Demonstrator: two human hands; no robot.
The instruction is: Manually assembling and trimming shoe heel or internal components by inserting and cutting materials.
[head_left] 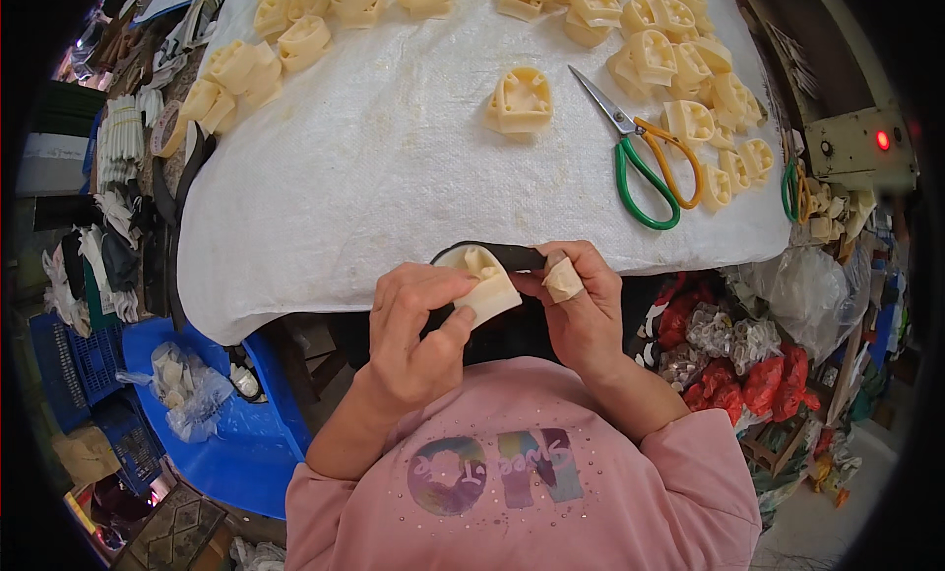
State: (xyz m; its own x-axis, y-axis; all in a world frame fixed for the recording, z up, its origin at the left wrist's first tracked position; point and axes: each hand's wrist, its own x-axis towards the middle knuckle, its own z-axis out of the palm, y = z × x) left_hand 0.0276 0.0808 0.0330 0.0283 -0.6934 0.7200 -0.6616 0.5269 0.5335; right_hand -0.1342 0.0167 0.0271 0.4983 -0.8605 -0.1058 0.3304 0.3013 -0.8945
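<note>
Between the thumb and fingers of my left hand is a cream plastic shoe heel block, D-shaped with a hollow face and small ridges inside. A black strip curves round its far side. My right hand pinches the strip's right end, and a beige tape wrap covers one of its fingers. Both hands are just off the near edge of the white-covered table. Farther off, a single matching heel block rests on the cover.
Scissors with one green and one orange handle lie partly spread on the right. Stacked heel blocks line the far and right sides, with more heel blocks at left. A blue bin stands lower left; red bags lie lower right.
</note>
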